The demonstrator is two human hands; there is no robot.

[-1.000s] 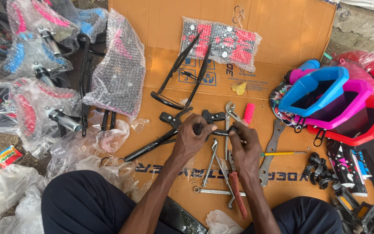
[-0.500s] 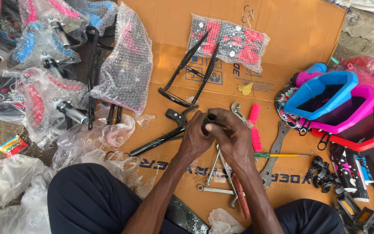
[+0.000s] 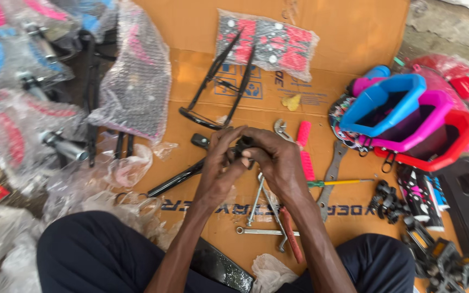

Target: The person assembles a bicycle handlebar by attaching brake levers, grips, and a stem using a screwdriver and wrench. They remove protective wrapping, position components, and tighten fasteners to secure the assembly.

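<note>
My left hand (image 3: 221, 165) and my right hand (image 3: 278, 160) are pressed together over a flattened cardboard sheet (image 3: 202, 70), both closed around a small black part (image 3: 243, 144) of which only a bit shows between the fingers. A long black metal bar (image 3: 177, 177) runs out to the lower left from under my left hand. Below my hands lie several spanners (image 3: 264, 217) and red-handled pliers (image 3: 291, 241). Two pink rubber grips (image 3: 304, 152) lie just right of my right hand.
Stacked blue, magenta and red plastic baskets (image 3: 408, 122) sit at right, with black pedals (image 3: 441, 260) below them. Bubble-wrapped bicycle parts (image 3: 137, 81) crowd the left and a wrapped pack (image 3: 270, 43) lies at the top. A black wire bracket (image 3: 215, 87), a flat spanner (image 3: 332, 173) and a screwdriver (image 3: 337, 183) rest on the cardboard.
My hands have come together and lifted slightly, closing around the small black part. The view has shifted a little closer and to the right.
</note>
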